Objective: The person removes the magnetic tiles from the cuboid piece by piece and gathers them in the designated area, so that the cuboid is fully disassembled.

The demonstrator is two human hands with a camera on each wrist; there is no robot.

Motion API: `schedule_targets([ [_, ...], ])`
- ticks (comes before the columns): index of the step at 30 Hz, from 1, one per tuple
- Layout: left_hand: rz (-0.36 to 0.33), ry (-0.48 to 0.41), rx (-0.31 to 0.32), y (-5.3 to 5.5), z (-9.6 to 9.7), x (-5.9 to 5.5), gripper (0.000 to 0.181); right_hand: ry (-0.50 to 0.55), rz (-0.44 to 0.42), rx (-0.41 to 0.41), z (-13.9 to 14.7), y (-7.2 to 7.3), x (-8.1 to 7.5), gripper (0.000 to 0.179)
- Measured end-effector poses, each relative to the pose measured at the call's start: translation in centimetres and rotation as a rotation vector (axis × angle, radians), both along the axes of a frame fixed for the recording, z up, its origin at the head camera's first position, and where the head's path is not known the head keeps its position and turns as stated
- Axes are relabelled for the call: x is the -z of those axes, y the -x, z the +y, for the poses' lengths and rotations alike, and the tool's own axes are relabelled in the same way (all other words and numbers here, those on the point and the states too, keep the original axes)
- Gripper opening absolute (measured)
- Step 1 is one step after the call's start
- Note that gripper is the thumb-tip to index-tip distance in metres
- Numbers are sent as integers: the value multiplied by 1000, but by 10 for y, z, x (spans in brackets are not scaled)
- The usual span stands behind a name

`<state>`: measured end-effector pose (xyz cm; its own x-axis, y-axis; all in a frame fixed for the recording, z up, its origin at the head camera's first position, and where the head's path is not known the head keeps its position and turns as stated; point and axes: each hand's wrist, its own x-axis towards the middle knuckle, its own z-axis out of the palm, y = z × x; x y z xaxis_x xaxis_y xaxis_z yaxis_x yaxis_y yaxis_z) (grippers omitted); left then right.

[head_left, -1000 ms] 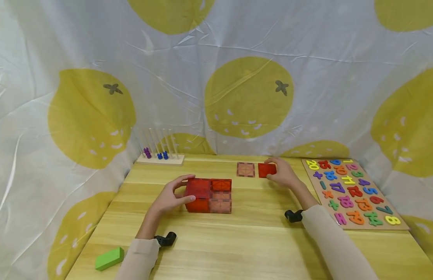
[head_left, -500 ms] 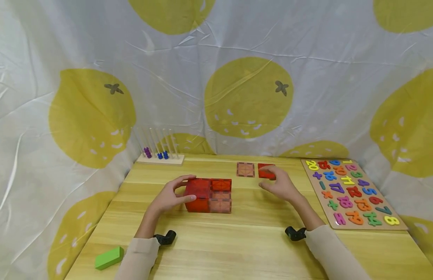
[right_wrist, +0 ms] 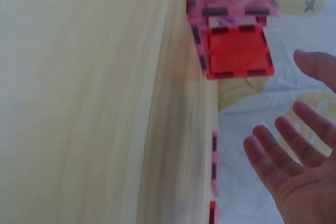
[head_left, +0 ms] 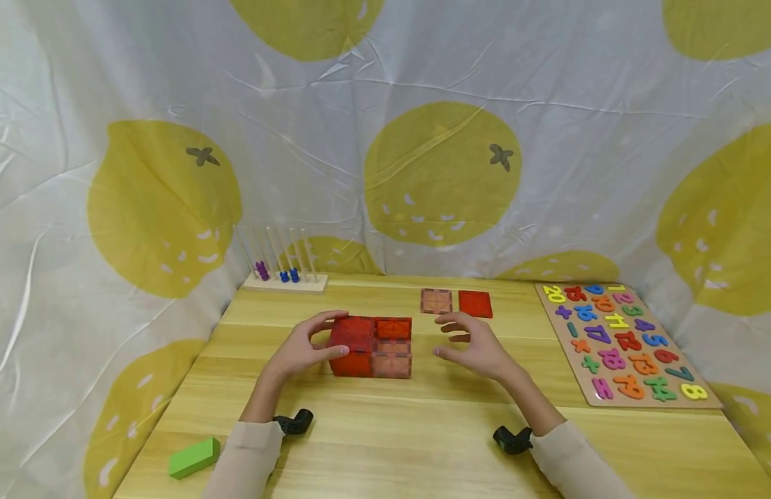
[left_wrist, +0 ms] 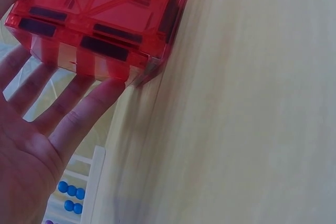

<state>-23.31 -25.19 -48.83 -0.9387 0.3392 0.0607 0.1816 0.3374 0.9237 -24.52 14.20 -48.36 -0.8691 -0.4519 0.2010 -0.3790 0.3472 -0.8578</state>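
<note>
The red tile box [head_left: 352, 334] stands mid-table [head_left: 385, 443], its left half capped as a cube. As far as the angle lets you judge, its right half is open on top, with a pinkish front panel; whether anything lies inside, you cannot tell. Your left hand [head_left: 302, 348] grasps its left end, thumb at the front, fingers behind. Your right hand [head_left: 479, 346] is just beside the right end, fingers loosely spread and holding nothing.

The box is glossy, see-through plastic with dark strips along the edges. Behind it lie a pink square tile [head_left: 436, 301] and a red square tile [head_left: 475, 303]. At your right, a flat board [head_left: 575, 362] bears coloured numerals; at your far left, a pegged wooden rack [head_left: 273, 285] carries purple and blue beads [head_left: 294, 276].
</note>
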Motion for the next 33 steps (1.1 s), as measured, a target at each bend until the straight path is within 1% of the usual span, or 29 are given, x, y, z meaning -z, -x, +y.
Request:
schedule_targets([
  [7,8,-4,-2,2,-1,2,66,55,-27,-74,-19,-10,-1,47],
  [14,14,9,-5,3,-1,4,66,43,-37,-114,-37,-16,-2,43],
  [19,17,10,0,4,-1,5,67,38,-41,-143,-47,-20,2,45],
  [24,21,7,3,4,-1,5,67,41,-36,-145,-53,-22,4,47],
  [33,16,3,3,3,-2,6,66,18,-24,-141,-58,-23,9,41],
])
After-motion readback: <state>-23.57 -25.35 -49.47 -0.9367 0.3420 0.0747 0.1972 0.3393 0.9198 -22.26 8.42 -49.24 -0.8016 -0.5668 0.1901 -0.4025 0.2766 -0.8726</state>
